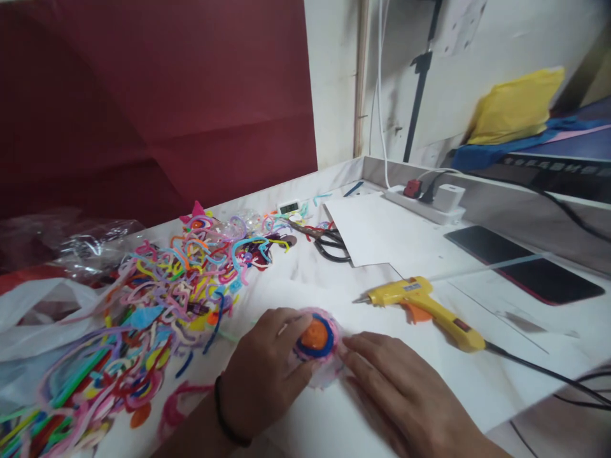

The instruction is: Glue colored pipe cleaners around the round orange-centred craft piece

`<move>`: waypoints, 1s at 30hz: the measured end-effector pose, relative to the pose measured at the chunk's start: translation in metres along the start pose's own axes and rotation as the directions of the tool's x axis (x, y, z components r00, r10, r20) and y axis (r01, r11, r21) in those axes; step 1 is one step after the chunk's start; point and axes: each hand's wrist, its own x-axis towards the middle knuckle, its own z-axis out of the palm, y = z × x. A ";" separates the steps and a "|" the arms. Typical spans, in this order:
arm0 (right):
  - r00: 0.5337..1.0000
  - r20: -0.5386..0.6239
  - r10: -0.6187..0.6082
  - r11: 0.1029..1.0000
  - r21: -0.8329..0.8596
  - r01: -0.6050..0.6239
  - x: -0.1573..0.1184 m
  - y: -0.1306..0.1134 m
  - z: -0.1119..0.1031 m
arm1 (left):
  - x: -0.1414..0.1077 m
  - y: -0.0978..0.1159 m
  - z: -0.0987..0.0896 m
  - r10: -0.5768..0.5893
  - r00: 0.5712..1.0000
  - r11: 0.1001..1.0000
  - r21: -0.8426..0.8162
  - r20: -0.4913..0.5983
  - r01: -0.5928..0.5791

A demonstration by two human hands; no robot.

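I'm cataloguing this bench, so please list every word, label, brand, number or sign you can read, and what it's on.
Nothing can be read clearly:
Glue gun: label on its side, too blurred.
Small white display: screen too small to read.
Dark panel at the right edge: row of pale characters, too blurred.

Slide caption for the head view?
Left hand holds an orange-centred disc, right hand at its edge; glue gun right, pipe cleaners heaped left.
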 end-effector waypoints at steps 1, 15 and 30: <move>0.999 0.005 -0.037 0.999 -0.014 0.037 -0.002 0.000 0.001 | 0.000 0.001 0.000 0.000 1.000 1.000 0.005 -0.005 0.000; 0.992 0.007 -0.124 0.977 -0.173 0.124 -0.006 -0.001 0.010 | 0.002 0.003 -0.002 0.018 1.000 1.000 0.018 0.006 -0.018; 0.988 0.085 -0.127 0.982 -0.132 0.137 0.002 0.001 0.009 | 0.003 -0.004 0.001 -0.047 0.999 0.997 -0.063 -0.023 0.045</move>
